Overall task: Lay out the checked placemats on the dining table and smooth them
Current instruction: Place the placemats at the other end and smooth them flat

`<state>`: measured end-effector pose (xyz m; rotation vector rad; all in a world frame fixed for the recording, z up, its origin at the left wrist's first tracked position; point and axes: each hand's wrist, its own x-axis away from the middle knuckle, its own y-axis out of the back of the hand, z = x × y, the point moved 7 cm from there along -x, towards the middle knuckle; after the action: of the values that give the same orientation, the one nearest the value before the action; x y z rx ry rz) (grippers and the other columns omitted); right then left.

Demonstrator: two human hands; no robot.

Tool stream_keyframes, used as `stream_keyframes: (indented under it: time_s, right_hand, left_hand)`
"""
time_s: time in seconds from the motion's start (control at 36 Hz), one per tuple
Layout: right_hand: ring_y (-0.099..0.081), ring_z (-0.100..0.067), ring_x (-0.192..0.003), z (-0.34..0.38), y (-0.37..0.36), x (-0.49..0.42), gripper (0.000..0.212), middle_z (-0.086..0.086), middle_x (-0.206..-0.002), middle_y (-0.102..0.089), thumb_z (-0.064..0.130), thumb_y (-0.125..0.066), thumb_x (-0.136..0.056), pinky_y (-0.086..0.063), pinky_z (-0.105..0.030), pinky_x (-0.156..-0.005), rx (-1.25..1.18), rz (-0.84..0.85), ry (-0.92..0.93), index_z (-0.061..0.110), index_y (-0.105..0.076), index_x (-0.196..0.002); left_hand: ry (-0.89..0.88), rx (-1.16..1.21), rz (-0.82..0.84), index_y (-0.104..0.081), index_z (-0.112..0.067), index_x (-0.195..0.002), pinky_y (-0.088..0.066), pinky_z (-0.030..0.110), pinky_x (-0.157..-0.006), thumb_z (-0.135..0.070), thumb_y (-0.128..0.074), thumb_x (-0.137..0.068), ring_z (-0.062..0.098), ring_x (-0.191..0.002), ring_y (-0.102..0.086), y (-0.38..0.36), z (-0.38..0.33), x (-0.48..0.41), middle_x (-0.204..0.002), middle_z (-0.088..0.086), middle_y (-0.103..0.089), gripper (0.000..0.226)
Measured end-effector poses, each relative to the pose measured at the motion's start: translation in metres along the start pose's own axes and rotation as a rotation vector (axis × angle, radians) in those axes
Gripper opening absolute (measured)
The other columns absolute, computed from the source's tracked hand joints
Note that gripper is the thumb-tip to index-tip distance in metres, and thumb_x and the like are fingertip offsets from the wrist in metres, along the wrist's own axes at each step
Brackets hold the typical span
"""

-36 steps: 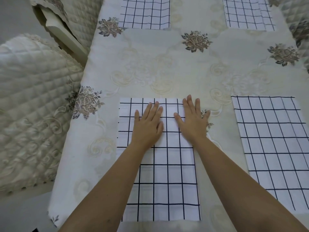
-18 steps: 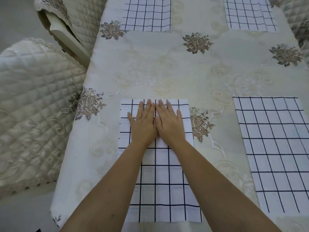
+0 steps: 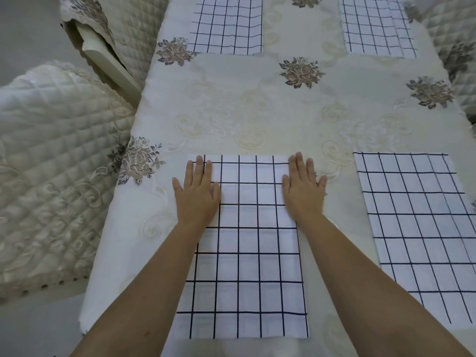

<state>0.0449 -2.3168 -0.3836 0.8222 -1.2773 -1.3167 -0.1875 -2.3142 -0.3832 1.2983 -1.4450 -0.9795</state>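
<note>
A white placemat with a dark check [image 3: 247, 256] lies flat on the near left of the dining table [image 3: 257, 109]. My left hand [image 3: 197, 193] presses palm down on its far left edge, fingers slightly apart. Flat on the far right edge rests my right hand [image 3: 304, 191], partly over the tablecloth. Three more checked placemats lie on the table: near right [image 3: 422, 233], far left [image 3: 228, 24], far right [image 3: 373, 24].
The table wears a cream embroidered cloth with brown flower motifs [image 3: 300, 72]. Quilted cream chair covers stand at the left [image 3: 49, 161], far left [image 3: 123, 27] and far right [image 3: 456, 52]. The grey floor [image 3: 28, 34] shows at the upper left.
My hands were together at the middle of the placemat's far end half a second ago. They have slid apart to its left and right edges.
</note>
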Motion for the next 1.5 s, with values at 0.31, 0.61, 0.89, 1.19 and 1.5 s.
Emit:
stream_keyframes:
  time_s: [0.31, 0.61, 0.89, 1.19, 1.5]
  right_hand:
    - [-0.039, -0.034, -0.133, 0.046, 0.01, 0.042, 0.055, -0.018, -0.146, -0.038, 0.021, -0.032, -0.087, -0.032, -0.056, -0.103, -0.118, -0.16, 0.071, 0.001, -0.04, -0.138]
    - [-0.035, -0.029, -0.136, 0.041, -0.023, 0.083, 0.055, -0.006, -0.148, -0.038, 0.032, -0.027, -0.091, -0.033, -0.058, -0.102, -0.018, -0.081, 0.251, 0.011, -0.041, -0.14]
    - [-0.014, -0.025, -0.144, -0.01, -0.015, 0.097, 0.065, -0.002, -0.156, -0.016, 0.037, -0.005, -0.089, -0.017, -0.054, -0.111, -0.066, -0.06, 0.07, 0.014, -0.019, -0.148]
    - [-0.047, -0.035, -0.126, 0.051, -0.017, 0.142, 0.057, -0.016, -0.14, -0.047, 0.004, -0.051, -0.075, -0.042, -0.062, -0.09, 0.042, -0.216, 0.337, 0.005, -0.043, -0.131]
    - [-0.034, -0.024, -0.135, 0.02, -0.034, 0.168, 0.051, -0.005, -0.144, -0.043, 0.029, -0.03, -0.091, -0.04, -0.056, -0.097, 0.031, -0.114, 0.296, 0.013, -0.04, -0.138]
  left_hand:
    - [-0.221, 0.034, -0.109, -0.047, -0.001, -0.131, -0.029, 0.065, -0.097, -0.022, -0.032, -0.083, 0.034, -0.134, -0.035, 0.009, -0.028, 0.05, -0.143, 0.016, -0.042, 0.054]
    - [-0.278, -0.055, -0.001, -0.045, -0.012, -0.137, -0.033, 0.056, -0.099, -0.03, -0.032, -0.087, 0.025, -0.133, -0.04, -0.018, -0.039, 0.089, -0.144, 0.006, -0.043, 0.054]
    - [-0.147, -0.074, -0.005, -0.05, -0.007, -0.132, -0.04, 0.061, -0.092, -0.027, -0.029, -0.087, 0.031, -0.128, -0.046, -0.009, -0.005, 0.094, -0.141, 0.013, -0.046, 0.054]
    - [-0.328, -0.049, -0.11, -0.052, -0.003, -0.128, -0.042, 0.059, -0.092, -0.01, -0.041, -0.08, 0.032, -0.125, -0.048, -0.015, -0.053, 0.129, -0.135, 0.015, -0.051, 0.05]
    - [-0.296, -0.026, -0.018, -0.045, -0.015, -0.136, -0.034, 0.058, -0.099, -0.026, -0.03, -0.089, 0.027, -0.134, -0.039, -0.024, -0.028, 0.144, -0.145, 0.007, -0.042, 0.051]
